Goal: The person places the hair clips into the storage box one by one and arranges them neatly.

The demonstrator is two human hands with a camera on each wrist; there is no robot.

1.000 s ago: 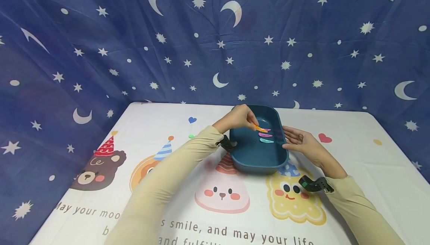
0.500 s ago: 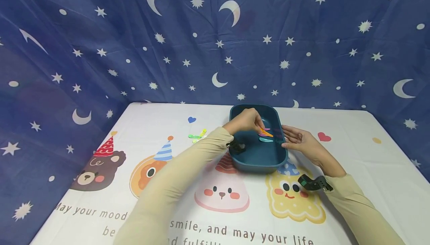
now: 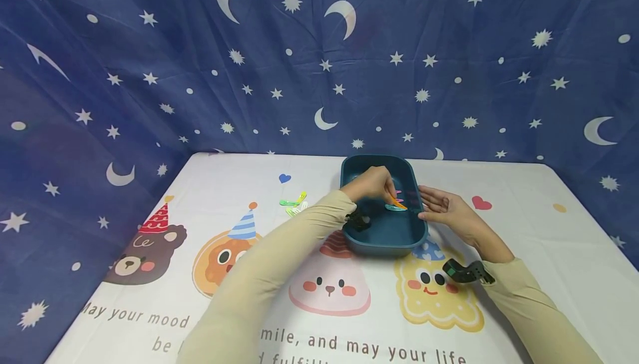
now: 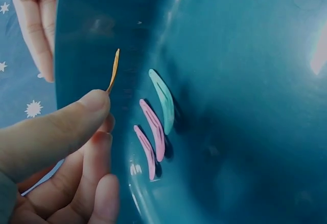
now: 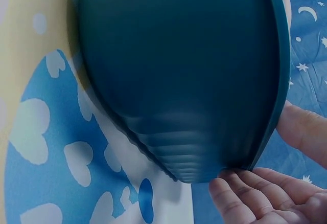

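Note:
My left hand (image 3: 374, 182) reaches into a dark teal plastic box (image 3: 384, 248) and pinches an orange hair clip (image 4: 114, 70) between thumb and fingers. In the left wrist view the clip points upward, apart from the box floor. Beside it, a mint-green hair clip (image 4: 164, 101) and two pink hair clips, one longer (image 4: 154, 129) and one lower (image 4: 145, 150), lie side by side in a slanting row near the box wall. My right hand (image 3: 451, 215) is at the box's right side, its thumb by the rim and relaxed fingers against the outer wall.
Left of the box, several green, yellow and white hair clips (image 3: 294, 204) lie on the white printed tablecloth (image 3: 544, 214), partly behind my left forearm. A blue curtain (image 3: 279, 103) with moons and stars hangs behind the table.
The left hand has moved right and toward me inside the box, carrying the orange hair clip from beside the pink clips to near the mint-green one. The right hand stays put.

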